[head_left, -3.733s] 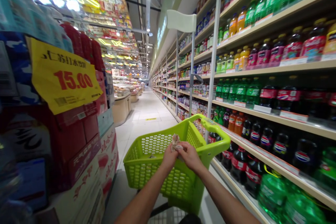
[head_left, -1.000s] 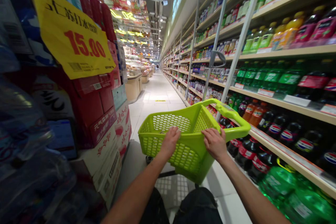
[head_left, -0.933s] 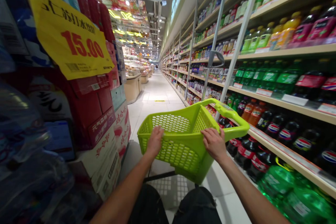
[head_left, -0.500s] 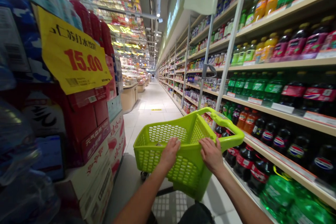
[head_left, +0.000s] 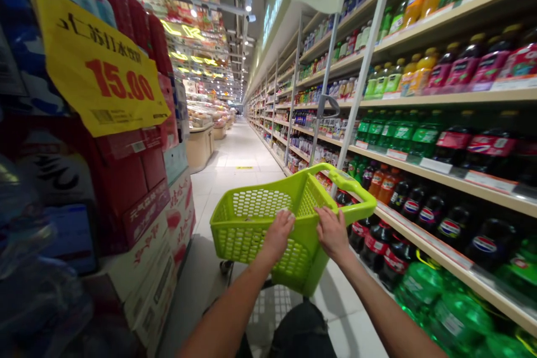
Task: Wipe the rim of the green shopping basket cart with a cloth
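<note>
A lime green shopping basket (head_left: 245,224) on wheels stands in the aisle just ahead of me, tilted, its handle (head_left: 356,193) toward the shelves on the right. My left hand (head_left: 279,235) grips the basket's near rim with its fingers curled over the edge. My right hand (head_left: 333,231) rests on the same rim a little to the right, close to the handle's base, fingers bent over it. The basket's inside looks bare apart from a small scrap I cannot make out.
Shelves of soda bottles (head_left: 419,140) run along the right. Stacked red and white cartons (head_left: 142,196) with a yellow 15.00 price sign (head_left: 100,78) crowd the left. A white tiled aisle (head_left: 239,162) stretches ahead; a low display counter (head_left: 199,145) stands left.
Earlier both hands held a crumpled scrap above the basket; now they hold its rim. My left hand slid left along the rim, then back. The basket has shifted slightly left.
</note>
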{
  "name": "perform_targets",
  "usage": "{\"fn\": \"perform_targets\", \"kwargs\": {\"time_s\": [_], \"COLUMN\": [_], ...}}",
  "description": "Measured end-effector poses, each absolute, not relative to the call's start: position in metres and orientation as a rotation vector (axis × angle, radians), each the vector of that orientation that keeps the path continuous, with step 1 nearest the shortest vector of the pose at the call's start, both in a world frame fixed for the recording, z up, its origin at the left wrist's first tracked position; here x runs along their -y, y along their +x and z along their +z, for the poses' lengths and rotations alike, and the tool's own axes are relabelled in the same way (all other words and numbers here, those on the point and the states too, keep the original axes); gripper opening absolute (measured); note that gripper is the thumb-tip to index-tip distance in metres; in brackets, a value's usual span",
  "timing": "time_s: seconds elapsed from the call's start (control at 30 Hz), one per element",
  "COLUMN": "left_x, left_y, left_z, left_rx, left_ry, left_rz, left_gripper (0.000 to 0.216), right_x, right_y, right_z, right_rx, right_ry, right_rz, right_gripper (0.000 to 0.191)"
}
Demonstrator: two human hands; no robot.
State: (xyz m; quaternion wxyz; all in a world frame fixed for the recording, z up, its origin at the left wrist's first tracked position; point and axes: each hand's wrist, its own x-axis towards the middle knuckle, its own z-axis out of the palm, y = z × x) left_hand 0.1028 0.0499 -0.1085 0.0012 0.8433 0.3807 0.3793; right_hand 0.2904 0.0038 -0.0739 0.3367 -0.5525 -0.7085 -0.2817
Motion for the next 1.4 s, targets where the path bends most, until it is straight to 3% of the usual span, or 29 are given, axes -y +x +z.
{"fn": "perform_targets", "kwargs": {"time_s": [0.23, 0.4, 0.5, 0.7, 1.0, 1.23, 1.4], "left_x": [-0.06, -0.047, -0.048, -0.063, -0.051, -0.063, -0.054], "left_y": [0.008, 0.104, 0.114, 0.006, 0.1, -0.005, 0.073], "left_z": [-0.131, -0.123, -0.116, -0.12, -0.115, -0.104, -0.096], "left_rx": [-1.935, -1.43, -1.179, -1.807, -1.185, -1.862, -1.641], "left_ry": [2.141, 2.47, 2.613, 2.146, 2.54, 2.03, 2.141], "left_rz": [1.399, 1.399, 1.371, 1.526, 1.406, 1.401, 1.34], "left_gripper": [0.053, 0.052, 0.047, 0.051, 0.044, 0.04, 0.041], "right_x": [-0.005, -0.007, -0.006, -0.005, -0.007, -0.004, -0.006], "right_y": [0.287, 0.288, 0.293, 0.288, 0.294, 0.288, 0.29], "right_z": [-0.08, -0.083, -0.082, -0.082, -0.083, -0.084, -0.084], "right_rx": [1.793, 1.814, 1.861, 1.805, 1.862, 1.803, 1.787], "right_ry": [-1.439, -1.405, -1.379, -1.384, -1.356, -1.371, -1.388], "right_rz": [-0.751, -0.791, -0.817, -0.785, -0.822, -0.76, -0.709], "right_gripper": [0.038, 0.037, 0.038, 0.038, 0.039, 0.039, 0.041]}}
